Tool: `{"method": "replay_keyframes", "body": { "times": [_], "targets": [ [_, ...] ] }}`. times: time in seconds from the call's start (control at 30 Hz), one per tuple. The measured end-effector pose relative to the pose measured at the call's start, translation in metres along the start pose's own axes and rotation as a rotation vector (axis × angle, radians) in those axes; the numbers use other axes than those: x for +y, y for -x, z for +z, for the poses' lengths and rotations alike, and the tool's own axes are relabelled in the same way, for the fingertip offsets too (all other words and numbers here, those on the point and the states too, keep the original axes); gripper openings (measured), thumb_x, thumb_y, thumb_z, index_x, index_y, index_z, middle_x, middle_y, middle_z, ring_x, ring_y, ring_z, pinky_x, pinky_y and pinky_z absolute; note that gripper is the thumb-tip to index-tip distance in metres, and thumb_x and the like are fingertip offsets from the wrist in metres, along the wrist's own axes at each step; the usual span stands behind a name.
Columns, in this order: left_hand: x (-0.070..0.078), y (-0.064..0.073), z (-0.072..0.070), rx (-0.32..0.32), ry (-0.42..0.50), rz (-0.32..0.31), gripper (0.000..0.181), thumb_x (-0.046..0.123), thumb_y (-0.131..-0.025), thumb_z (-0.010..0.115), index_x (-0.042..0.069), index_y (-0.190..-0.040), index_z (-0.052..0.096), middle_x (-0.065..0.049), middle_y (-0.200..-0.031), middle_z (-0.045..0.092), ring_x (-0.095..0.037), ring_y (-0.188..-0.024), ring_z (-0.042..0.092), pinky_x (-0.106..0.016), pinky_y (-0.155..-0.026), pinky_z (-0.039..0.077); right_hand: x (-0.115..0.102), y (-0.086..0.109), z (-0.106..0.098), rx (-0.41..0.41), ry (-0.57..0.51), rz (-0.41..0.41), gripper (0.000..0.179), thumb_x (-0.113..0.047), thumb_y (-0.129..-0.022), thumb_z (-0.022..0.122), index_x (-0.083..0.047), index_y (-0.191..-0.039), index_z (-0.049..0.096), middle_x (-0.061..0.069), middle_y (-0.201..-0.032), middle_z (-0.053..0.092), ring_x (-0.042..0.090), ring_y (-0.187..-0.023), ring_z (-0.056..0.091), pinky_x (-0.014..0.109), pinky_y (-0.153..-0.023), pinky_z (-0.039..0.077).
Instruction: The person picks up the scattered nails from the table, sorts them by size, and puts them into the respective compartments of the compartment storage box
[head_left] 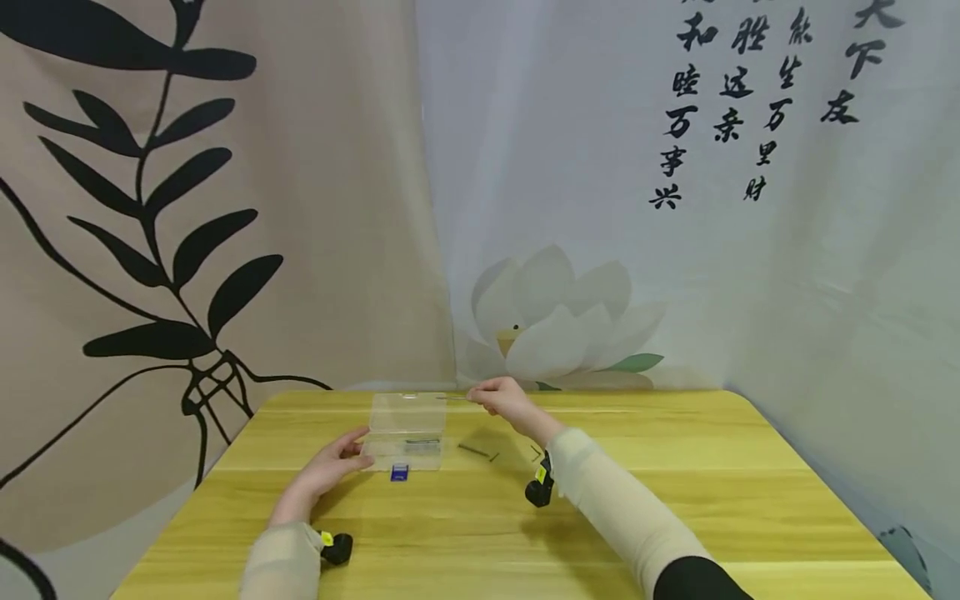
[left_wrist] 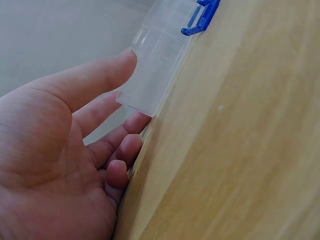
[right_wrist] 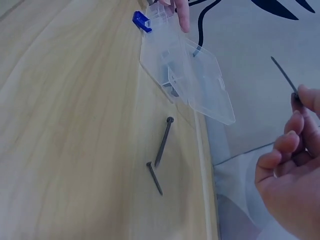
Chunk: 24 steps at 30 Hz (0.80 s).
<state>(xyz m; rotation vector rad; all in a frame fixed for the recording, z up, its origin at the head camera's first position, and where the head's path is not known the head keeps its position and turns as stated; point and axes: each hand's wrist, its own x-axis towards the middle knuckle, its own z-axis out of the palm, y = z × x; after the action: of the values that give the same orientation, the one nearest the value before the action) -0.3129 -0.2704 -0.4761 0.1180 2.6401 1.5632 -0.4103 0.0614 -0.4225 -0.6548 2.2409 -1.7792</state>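
Observation:
A clear plastic box (head_left: 405,454) lies on the table with its lid (head_left: 408,412) tipped open toward the back. Its blue latch (head_left: 399,472) hangs at the front edge. My left hand (head_left: 333,467) holds the box's left end, thumb at the front and fingers behind it, partly hidden. With thumb and fingertips, my right hand (head_left: 510,404) pinches a dark nail (right_wrist: 284,74), raised off the table near the lid's right side. Some dark nails (head_left: 422,442) lie inside the box. Right of the box, a long nail (right_wrist: 164,142) and a shorter nail (right_wrist: 154,178) rest on the wood.
Another small dark piece (head_left: 536,452) lies on the table (head_left: 465,533) beneath my right wrist; its kind is unclear. A patterned curtain (head_left: 360,208) hangs just behind the table's back edge. Black wrist cameras (head_left: 537,492) are strapped at both sleeves.

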Motion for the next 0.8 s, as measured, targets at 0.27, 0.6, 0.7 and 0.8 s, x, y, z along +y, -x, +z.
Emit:
{"method": "replay_keyframes", "body": {
  "times": [0.27, 0.6, 0.7, 0.8],
  "targets": [
    [-0.001, -0.001, 0.0, 0.012, -0.003, 0.003, 0.07, 0.021, -0.091, 0.07, -0.002, -0.147, 0.036, -0.021, -0.125, 0.05, -0.034, -0.115, 0.045, -0.051, -0.096, 0.036, 0.001, -0.01, 0.01, -0.054, 0.036, -0.015, 0.027, -0.013, -0.095, 0.062, 0.009, -0.109, 0.068, -0.002, -0.06, 0.044, 0.012, -0.056, 0.035, 0.035, -0.068, 0.037],
    [0.0, 0.0, 0.001, 0.013, 0.01, -0.01, 0.069, 0.021, -0.091, 0.07, -0.001, -0.147, 0.037, -0.021, -0.126, 0.049, -0.035, -0.116, 0.044, -0.053, -0.099, 0.034, 0.004, -0.013, 0.032, -0.045, 0.125, -0.039, 0.018, -0.011, -0.094, 0.064, 0.002, -0.102, 0.073, 0.007, -0.1, 0.068, 0.02, -0.093, 0.06, 0.047, -0.087, 0.047],
    [-0.001, 0.0, 0.001, 0.012, 0.007, -0.011, 0.069, 0.021, -0.091, 0.07, -0.001, -0.147, 0.036, -0.022, -0.127, 0.049, -0.035, -0.117, 0.044, -0.055, -0.1, 0.033, 0.005, -0.016, 0.038, -0.052, 0.199, -0.062, 0.017, -0.011, -0.094, 0.065, 0.001, -0.099, 0.074, 0.007, -0.1, 0.07, 0.014, -0.088, 0.061, 0.04, -0.082, 0.05],
    [0.0, 0.001, -0.001, 0.013, 0.014, -0.008, 0.069, 0.021, -0.091, 0.07, -0.001, -0.147, 0.037, -0.023, -0.127, 0.049, -0.036, -0.118, 0.043, -0.056, -0.1, 0.032, 0.006, -0.019, 0.045, -0.061, 0.28, -0.079, 0.015, -0.012, -0.093, 0.066, -0.002, -0.095, 0.076, 0.005, -0.098, 0.072, 0.01, -0.082, 0.061, 0.031, -0.073, 0.049]
  ]
}}
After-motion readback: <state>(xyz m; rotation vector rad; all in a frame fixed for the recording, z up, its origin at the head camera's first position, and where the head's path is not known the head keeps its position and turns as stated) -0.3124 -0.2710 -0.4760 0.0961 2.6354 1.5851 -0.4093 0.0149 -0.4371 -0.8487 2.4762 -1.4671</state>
